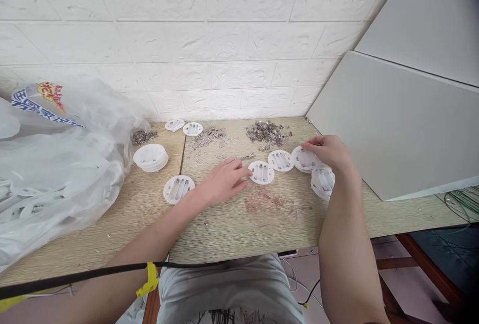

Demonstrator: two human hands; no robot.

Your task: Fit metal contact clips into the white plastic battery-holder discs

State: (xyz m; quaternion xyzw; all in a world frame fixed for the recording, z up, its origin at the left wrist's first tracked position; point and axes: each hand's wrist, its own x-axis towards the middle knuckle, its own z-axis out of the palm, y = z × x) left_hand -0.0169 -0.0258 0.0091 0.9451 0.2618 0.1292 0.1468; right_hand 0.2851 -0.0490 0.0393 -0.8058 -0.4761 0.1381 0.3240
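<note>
My left hand (227,180) rests low over the middle of the table, fingers apart, its fingertips at the left edge of a round white disc (261,172) with metal clips. A second such disc (280,160) lies just right of it. At the right, my right hand (326,150) has its thumb and fingers closed at the top of a stack of white discs (305,158); whether it grips one is hard to see. More discs (322,182) sit below, partly behind my right forearm. Left of my left hand lies another disc (178,189).
Piles of small metal pieces (267,133) lie near the wall. A disc stack (150,157) stands at the left beside a large plastic bag (56,174). Grey panels (404,129) lean at the right. A black cable (112,270) crosses in front.
</note>
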